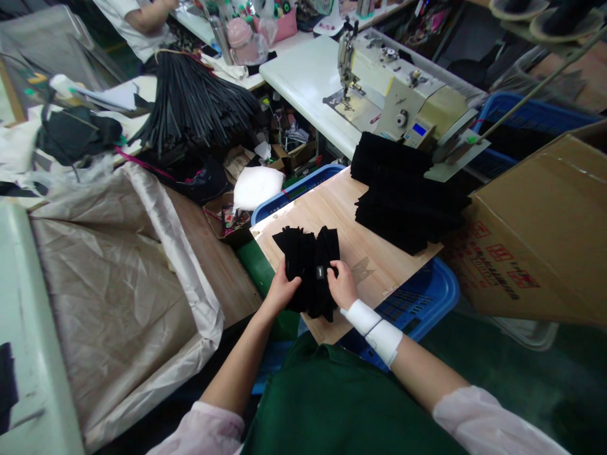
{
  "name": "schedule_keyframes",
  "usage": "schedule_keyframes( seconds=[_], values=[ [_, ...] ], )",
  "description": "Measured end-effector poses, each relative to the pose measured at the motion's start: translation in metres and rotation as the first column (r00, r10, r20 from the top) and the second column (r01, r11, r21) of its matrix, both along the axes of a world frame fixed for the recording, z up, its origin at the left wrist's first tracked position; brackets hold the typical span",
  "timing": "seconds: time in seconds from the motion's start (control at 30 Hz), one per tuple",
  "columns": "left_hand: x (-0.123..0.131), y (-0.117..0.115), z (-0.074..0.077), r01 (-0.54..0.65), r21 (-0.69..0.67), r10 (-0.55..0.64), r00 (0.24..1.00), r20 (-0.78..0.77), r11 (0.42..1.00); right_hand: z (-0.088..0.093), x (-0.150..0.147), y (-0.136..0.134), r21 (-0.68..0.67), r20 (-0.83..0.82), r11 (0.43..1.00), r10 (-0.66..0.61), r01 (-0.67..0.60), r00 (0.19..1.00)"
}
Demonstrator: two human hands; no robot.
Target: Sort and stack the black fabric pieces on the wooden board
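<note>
A fanned bundle of black fabric pieces (308, 259) lies on a wooden board (360, 253) that rests across a blue crate (417, 297). My left hand (281, 291) grips the bundle's left side, fingers curled round it. My right hand (342, 283), with a white wrist wrap, pinches the right side beside a small grey label (320, 273) on the top piece. A larger stack of black fabric pieces (403, 196) sits further back on the board, apart from both hands.
A sewing machine (393, 88) stands on a white table behind the board. A cardboard box (545, 234) is at the right. A plastic-lined bin (123, 272) is at the left. Black straps (194, 101) are heaped at back left, near another person (142, 19).
</note>
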State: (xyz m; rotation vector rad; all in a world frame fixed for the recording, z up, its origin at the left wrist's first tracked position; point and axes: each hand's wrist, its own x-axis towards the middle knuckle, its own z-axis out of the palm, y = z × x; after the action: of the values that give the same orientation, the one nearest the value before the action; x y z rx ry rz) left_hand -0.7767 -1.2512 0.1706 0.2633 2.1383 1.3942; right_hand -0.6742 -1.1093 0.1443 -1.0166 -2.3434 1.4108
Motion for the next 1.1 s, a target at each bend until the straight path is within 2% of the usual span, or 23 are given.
schedule_keyframes(
  seconds=[0.07, 0.13, 0.27, 0.43, 0.57, 0.73, 0.9, 1.1],
  values=[
    [-0.003, -0.005, 0.001, -0.014, 0.012, 0.014, 0.999, 0.051, 1.000, 0.002, 0.004, 0.002, 0.006, -0.071, 1.000, -0.019, 0.019, 0.997],
    [-0.005, -0.008, 0.000, -0.023, 0.027, 0.021, 0.996, 0.088, 0.999, 0.005, 0.005, 0.002, 0.033, -0.115, 0.999, 0.015, -0.011, 0.993],
    [-0.004, -0.012, 0.000, 0.000, 0.074, -0.010, 0.991, 0.137, 0.997, 0.011, 0.002, -0.001, 0.021, -0.020, 0.992, 0.124, -0.124, 0.992],
    [-0.002, -0.011, 0.004, 0.042, 0.106, -0.058, 0.987, 0.149, 0.993, 0.023, -0.008, -0.010, -0.012, 0.033, 0.989, 0.145, -0.144, 0.989],
    [-0.001, -0.009, 0.006, 0.031, 0.063, -0.042, 0.982, 0.183, 0.998, 0.031, -0.015, -0.017, -0.024, 0.117, 0.986, 0.168, -0.166, 0.979],
    [-0.002, -0.010, 0.007, 0.052, 0.076, -0.066, 0.978, 0.196, 0.996, 0.026, -0.017, -0.018, 0.011, 0.138, 0.987, 0.156, -0.159, 0.978],
    [-0.002, -0.010, 0.008, 0.015, 0.073, -0.029, 0.980, 0.199, 0.997, 0.020, -0.014, -0.013, 0.041, 0.151, 0.992, 0.115, -0.123, 0.982],
    [0.002, -0.001, 0.007, 0.053, 0.009, -0.054, 0.993, 0.105, 0.999, 0.029, -0.015, -0.015, -0.012, 0.177, 0.991, 0.133, -0.133, 0.975]
  ],
)
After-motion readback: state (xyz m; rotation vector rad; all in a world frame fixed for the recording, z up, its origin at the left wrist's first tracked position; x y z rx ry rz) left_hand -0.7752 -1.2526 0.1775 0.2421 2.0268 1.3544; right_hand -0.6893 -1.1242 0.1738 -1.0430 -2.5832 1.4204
